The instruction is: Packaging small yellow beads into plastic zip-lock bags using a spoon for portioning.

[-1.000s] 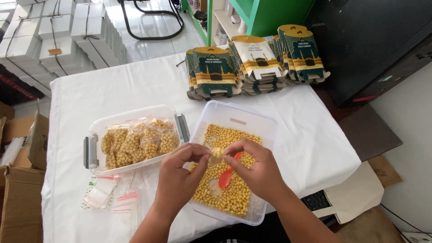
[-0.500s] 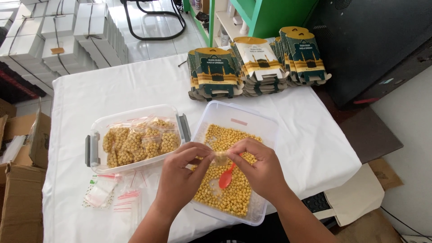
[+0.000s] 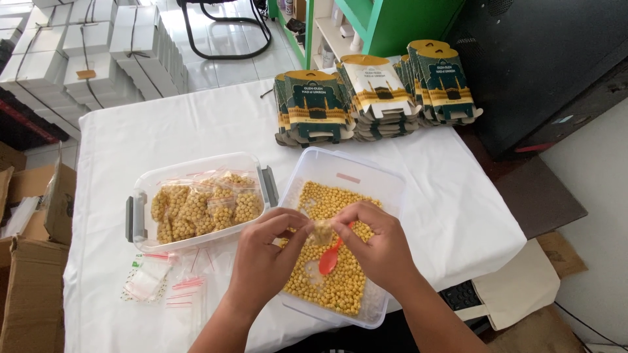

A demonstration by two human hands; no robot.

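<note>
I see a small clear plastic zip bag part-filled with yellow roasted chickpeas (image 3: 320,230), held up between both hands over the big clear plastic tub of loose yellow chickpeas (image 3: 366,176). Left hand (image 3: 261,258) has thumb and fingers pressed together on the bag's left top edge; right hand (image 3: 376,245) pinches the right top edge the same way. The bag hangs off the fingertips and touches nothing else, as far as I can tell (it's tiny in this view, and the seal line itself isn't visible).

My read: the step in hand is closing the zip strip. To do it well, I'd keep the two lips aligned and flat, run the pinch along from one end to the other rather than press in one spot, and keep peas out of the track. Staying over the tub means any spill lands back in stock.

An orange plastic spoon (image 3: 330,258) lies in the loose chickpeas just below the bag, its handle running up under the right hand. To the left, a second clear tub with grey latches (image 3: 134,219) holds filled bags. Empty flat zip bags with red strips (image 3: 157,281) lie on the white tablecloth (image 3: 196,124) near the left wrist. Stacks of flat green-and-gold printed cartons (image 3: 373,91) sit at the far edge, well apart.
</note>
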